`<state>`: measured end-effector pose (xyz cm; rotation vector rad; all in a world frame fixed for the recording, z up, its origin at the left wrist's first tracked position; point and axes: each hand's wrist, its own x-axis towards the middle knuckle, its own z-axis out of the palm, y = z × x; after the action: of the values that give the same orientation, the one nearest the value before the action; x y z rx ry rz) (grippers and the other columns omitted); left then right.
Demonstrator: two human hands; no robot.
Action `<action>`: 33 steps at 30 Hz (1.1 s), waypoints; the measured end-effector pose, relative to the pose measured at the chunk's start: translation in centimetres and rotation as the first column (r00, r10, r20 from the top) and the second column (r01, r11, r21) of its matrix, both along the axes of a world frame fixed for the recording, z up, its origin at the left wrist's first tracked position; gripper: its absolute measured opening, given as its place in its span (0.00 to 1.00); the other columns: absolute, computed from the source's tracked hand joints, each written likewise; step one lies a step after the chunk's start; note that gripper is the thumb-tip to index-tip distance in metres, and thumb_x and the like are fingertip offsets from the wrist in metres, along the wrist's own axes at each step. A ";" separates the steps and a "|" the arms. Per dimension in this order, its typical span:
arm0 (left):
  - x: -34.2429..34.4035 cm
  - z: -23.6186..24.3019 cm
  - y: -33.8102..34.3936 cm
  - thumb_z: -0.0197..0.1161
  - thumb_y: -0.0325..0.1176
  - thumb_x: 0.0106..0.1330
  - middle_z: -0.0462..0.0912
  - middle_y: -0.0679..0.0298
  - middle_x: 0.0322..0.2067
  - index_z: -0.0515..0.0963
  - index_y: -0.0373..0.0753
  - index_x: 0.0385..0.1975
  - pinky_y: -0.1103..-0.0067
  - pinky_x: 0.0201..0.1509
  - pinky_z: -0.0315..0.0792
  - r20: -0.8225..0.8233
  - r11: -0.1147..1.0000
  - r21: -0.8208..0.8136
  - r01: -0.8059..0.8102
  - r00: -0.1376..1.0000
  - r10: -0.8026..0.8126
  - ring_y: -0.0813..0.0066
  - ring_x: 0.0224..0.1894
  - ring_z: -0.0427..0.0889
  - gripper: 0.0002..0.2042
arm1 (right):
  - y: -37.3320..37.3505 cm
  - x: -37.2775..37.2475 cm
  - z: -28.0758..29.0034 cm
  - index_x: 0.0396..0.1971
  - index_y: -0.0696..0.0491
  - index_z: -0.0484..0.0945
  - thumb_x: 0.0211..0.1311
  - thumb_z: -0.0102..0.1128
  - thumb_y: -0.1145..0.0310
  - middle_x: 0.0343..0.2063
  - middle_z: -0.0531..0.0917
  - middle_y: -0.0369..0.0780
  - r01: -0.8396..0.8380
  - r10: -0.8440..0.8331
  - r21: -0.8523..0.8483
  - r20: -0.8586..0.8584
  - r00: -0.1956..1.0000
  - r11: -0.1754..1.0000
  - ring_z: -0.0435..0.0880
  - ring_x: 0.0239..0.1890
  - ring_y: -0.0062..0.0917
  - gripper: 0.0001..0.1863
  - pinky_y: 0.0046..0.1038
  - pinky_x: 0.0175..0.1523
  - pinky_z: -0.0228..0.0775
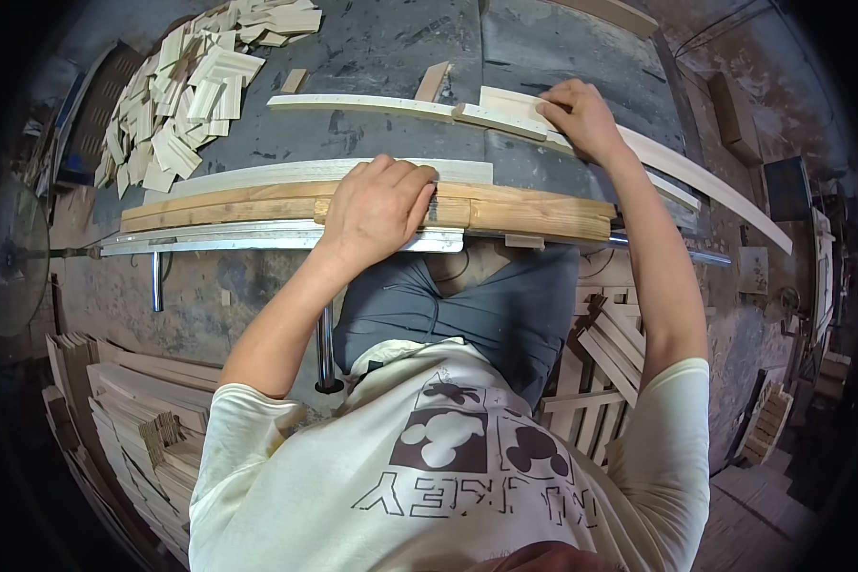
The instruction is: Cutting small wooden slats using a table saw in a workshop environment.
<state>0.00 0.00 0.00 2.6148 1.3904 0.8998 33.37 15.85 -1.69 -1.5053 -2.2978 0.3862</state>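
My left hand (377, 205) lies over a long brown wooden bar (534, 212) at the table's near edge, its fingers curled across the top. A pale board (462, 173) lies just behind that bar, and a silvery metal rail (257, 238) runs along its near side. Farther off to the right, my right hand (582, 119) pinches a long pale wooden strip (510, 98) near its left end. That strip stretches away to the right past my forearm. Close below its left end are more thin pale strips (362, 103), lying nearly end to end.
A heap of pale wood offcuts (191, 95) covers the table's far left. Two small wood pieces lie beyond the strips. Below, stacked boards (153, 429) stand at left and a slatted wooden pallet (582, 410) at right. A round fan (14, 253) is at the left edge.
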 end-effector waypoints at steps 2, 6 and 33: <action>0.2 0.4 0.5 0.66 0.32 0.65 0.84 0.63 0.31 0.84 0.39 0.38 0.68 0.42 0.76 -0.007 0.999 0.041 0.010 1.000 -0.010 0.63 0.36 0.81 0.06 | -0.9 -0.2 0.3 0.47 0.49 0.90 0.66 0.64 0.57 0.48 0.85 0.41 0.043 -0.064 0.140 0.147 0.987 0.989 0.80 0.51 0.39 0.16 0.40 0.59 0.71; 0.7 0.6 0.5 0.65 0.32 0.65 0.83 0.63 0.31 0.84 0.39 0.37 0.68 0.41 0.76 -0.005 0.999 0.044 0.015 1.000 -0.015 0.63 0.36 0.81 0.06 | -1.9 0.5 -0.1 0.49 0.51 0.89 0.67 0.63 0.58 0.47 0.86 0.40 0.061 -0.072 0.143 0.074 0.995 0.988 0.79 0.50 0.40 0.17 0.40 0.58 0.71; 0.5 -1.5 1.6 0.65 0.31 0.63 0.81 0.64 0.26 0.83 0.40 0.33 0.70 0.36 0.75 -0.031 0.985 0.165 -0.041 0.998 0.047 0.65 0.31 0.79 0.03 | -3.5 0.7 -1.0 0.63 0.55 0.78 0.64 0.67 0.60 0.66 0.75 0.43 -0.123 0.097 0.151 0.170 0.981 0.981 0.70 0.68 0.41 0.29 0.36 0.73 0.63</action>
<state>0.46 1.58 -1.52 2.7408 1.4464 1.0215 34.08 12.34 -2.73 -1.3801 -2.4793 0.1057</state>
